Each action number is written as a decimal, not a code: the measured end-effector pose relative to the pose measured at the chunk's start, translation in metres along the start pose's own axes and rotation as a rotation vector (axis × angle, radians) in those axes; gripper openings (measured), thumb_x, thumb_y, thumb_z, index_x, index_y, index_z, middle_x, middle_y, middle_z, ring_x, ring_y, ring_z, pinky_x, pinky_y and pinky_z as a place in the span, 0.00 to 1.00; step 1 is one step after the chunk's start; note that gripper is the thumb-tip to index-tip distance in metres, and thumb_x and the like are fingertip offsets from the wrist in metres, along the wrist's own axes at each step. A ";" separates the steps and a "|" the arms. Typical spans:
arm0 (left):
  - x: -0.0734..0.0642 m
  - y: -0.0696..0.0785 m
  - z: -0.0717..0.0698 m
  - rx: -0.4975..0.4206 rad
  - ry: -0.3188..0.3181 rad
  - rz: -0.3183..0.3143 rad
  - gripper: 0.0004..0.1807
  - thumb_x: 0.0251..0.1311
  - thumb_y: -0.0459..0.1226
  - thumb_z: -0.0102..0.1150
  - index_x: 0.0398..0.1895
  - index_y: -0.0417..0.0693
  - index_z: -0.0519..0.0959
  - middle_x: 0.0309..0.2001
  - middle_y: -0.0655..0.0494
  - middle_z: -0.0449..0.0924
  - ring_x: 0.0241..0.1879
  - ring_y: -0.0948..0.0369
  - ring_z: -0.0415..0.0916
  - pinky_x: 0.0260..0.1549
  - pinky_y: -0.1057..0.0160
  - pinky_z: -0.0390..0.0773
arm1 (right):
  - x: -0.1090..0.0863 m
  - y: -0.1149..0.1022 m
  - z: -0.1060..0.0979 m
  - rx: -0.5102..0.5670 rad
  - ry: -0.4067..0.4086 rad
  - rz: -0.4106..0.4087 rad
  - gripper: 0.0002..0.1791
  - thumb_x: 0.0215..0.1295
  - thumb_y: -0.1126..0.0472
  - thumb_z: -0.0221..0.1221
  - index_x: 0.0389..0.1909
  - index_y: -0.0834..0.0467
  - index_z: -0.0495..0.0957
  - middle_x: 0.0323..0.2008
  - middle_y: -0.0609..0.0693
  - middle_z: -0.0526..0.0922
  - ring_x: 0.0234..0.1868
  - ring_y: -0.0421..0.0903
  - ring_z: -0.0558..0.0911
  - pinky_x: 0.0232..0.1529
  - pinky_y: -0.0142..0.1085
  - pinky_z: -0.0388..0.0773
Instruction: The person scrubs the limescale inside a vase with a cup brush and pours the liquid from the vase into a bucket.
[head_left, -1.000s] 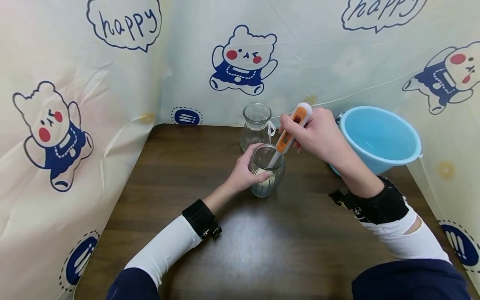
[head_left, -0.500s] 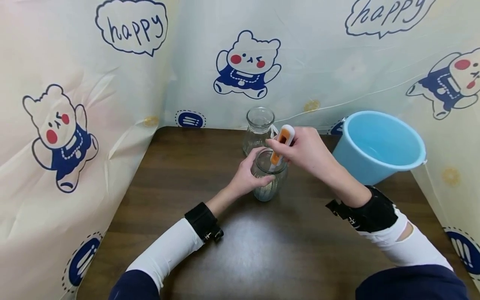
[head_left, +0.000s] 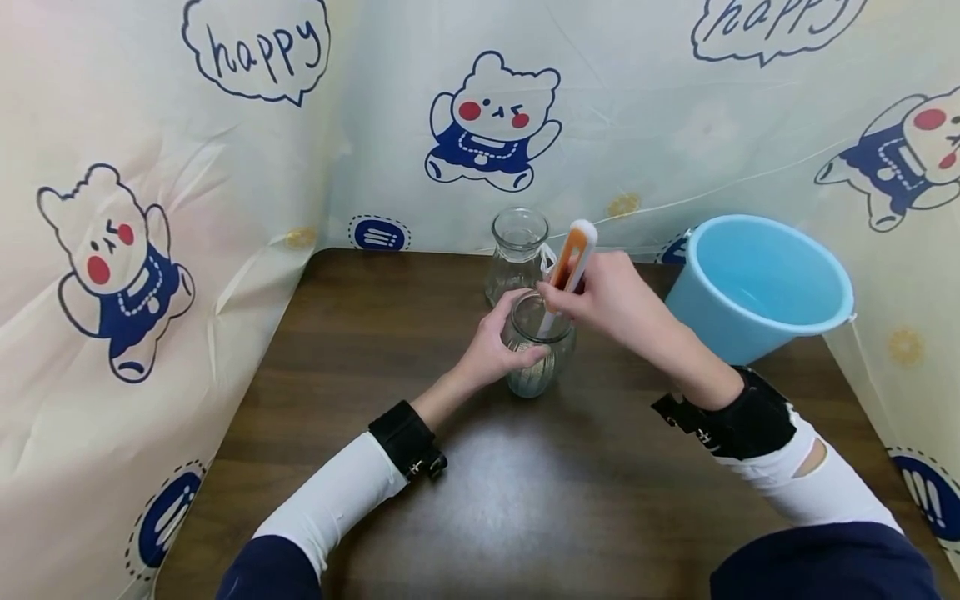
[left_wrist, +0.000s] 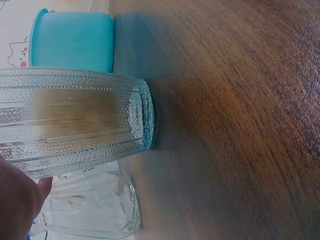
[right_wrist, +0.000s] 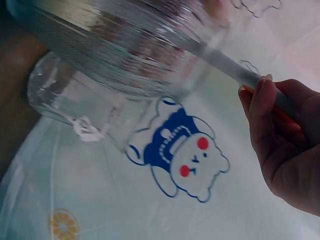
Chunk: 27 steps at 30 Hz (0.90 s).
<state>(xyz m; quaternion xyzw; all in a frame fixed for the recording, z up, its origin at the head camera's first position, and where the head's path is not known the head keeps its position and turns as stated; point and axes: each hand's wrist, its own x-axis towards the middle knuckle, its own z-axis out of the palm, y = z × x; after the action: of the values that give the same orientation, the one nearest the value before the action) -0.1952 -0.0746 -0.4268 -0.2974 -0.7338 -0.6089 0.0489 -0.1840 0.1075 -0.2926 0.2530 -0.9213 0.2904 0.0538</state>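
In the head view my left hand (head_left: 495, 346) grips a ribbed clear glass jar (head_left: 531, 379) around its upper side, thumb in front. My right hand (head_left: 618, 296) holds a bottle brush (head_left: 572, 257) by its orange and white handle. The brush's pale shaft (right_wrist: 220, 61) slants down through the jar's mouth in the right wrist view. Through the glass in the left wrist view shows a tan, blurry brush head (left_wrist: 75, 115) inside the jar. The jar tilts slightly, its base close over the table.
Behind the held jar stands a second clear glass jar (head_left: 519, 233) with a white ribbon at its neck. A light blue bucket (head_left: 757, 283) is at the back right of the brown wooden table (head_left: 360, 350). Printed cloth (head_left: 622, 100) hangs along the back and sides.
My right hand has lowered and moved left toward the jar, pushing the brush deeper, then the handle rises slightly again. My left hand keeps its grip on the jar.
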 end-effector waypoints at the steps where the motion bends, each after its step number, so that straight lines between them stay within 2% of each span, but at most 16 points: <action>1: 0.000 0.005 0.000 -0.012 -0.002 0.007 0.40 0.46 0.32 0.68 0.64 0.31 0.63 0.58 0.28 0.71 0.54 0.37 0.70 0.54 0.36 0.70 | 0.001 -0.002 -0.004 0.007 0.006 -0.002 0.12 0.63 0.53 0.61 0.32 0.59 0.84 0.19 0.51 0.83 0.17 0.41 0.78 0.21 0.35 0.77; 4: 0.001 0.004 0.000 -0.010 0.004 0.012 0.40 0.45 0.32 0.67 0.64 0.31 0.63 0.58 0.27 0.71 0.54 0.36 0.70 0.54 0.37 0.70 | 0.003 -0.004 -0.007 0.028 0.017 -0.015 0.11 0.63 0.54 0.61 0.32 0.58 0.84 0.19 0.51 0.83 0.17 0.41 0.78 0.21 0.36 0.77; 10: 0.002 0.006 0.000 -0.016 -0.002 -0.006 0.40 0.46 0.32 0.68 0.65 0.31 0.63 0.59 0.32 0.71 0.54 0.40 0.70 0.54 0.37 0.71 | 0.002 0.004 0.006 0.031 -0.037 -0.014 0.11 0.64 0.55 0.61 0.34 0.60 0.84 0.23 0.52 0.85 0.21 0.40 0.79 0.24 0.33 0.79; 17: 0.003 0.004 -0.001 -0.015 0.010 0.032 0.41 0.42 0.32 0.68 0.63 0.30 0.64 0.57 0.28 0.72 0.53 0.36 0.70 0.53 0.36 0.70 | 0.004 -0.003 -0.011 0.035 0.048 0.063 0.20 0.67 0.47 0.58 0.29 0.60 0.85 0.17 0.53 0.83 0.14 0.43 0.76 0.14 0.34 0.70; 23: 0.002 0.001 -0.001 -0.021 -0.007 0.024 0.41 0.44 0.33 0.67 0.64 0.31 0.64 0.59 0.31 0.71 0.55 0.38 0.69 0.54 0.35 0.69 | 0.002 -0.002 0.003 -0.015 -0.005 -0.028 0.15 0.66 0.53 0.59 0.30 0.60 0.84 0.20 0.51 0.83 0.18 0.42 0.76 0.20 0.33 0.75; 27: 0.002 0.000 -0.001 -0.021 -0.002 0.025 0.41 0.43 0.32 0.68 0.64 0.31 0.64 0.59 0.30 0.71 0.54 0.37 0.69 0.54 0.35 0.69 | 0.001 -0.007 0.000 -0.056 0.022 -0.041 0.15 0.66 0.53 0.59 0.30 0.61 0.84 0.19 0.52 0.83 0.18 0.43 0.75 0.20 0.34 0.74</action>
<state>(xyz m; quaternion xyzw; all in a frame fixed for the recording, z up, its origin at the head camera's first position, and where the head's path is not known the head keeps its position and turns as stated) -0.1970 -0.0743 -0.4255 -0.3077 -0.7235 -0.6156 0.0528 -0.1814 0.1022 -0.2882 0.2668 -0.9230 0.2663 0.0769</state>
